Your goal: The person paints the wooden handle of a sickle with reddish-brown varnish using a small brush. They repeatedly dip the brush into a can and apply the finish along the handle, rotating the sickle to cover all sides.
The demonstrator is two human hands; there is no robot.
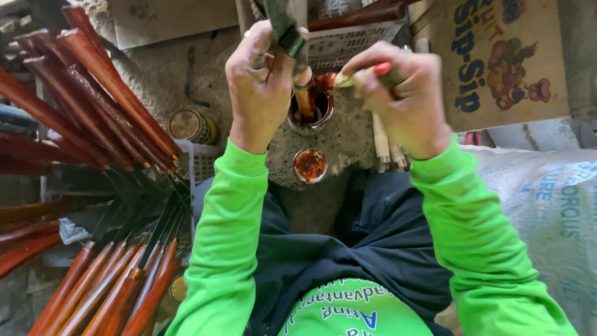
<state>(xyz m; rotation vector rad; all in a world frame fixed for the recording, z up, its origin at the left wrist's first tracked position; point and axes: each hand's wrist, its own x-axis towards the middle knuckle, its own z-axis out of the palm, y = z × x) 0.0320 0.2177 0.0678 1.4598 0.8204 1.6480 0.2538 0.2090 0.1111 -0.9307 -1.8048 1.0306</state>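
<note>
Stained handles (pixel 106 106), reddish-brown, fanned at far left; more finished tools (pixel 112 292) lying below, blades inward. Closed tin (pixel 193 126) beside white crate (pixel 200 163). Left hand (pixel 260 84) clenched around a dark-bladed tool (pixel 285 28), its wooden handle (pixel 304 99) dipped upright into open stain pot (pixel 310 112) on a round concrete block (pixel 339 140). Stained lid (pixel 309 165) flat, just below pot. Right hand (pixel 404 93) clenched on a small pale applicator (pixel 346 79), tip near pot rim. Bare pale handles (pixel 388 149) under that wrist. Printed carton (pixel 500 59) and woven sack (pixel 547 205) at right. Step judged: coating the handle. Next move calls for a steady lift, drips kept over pot.
</note>
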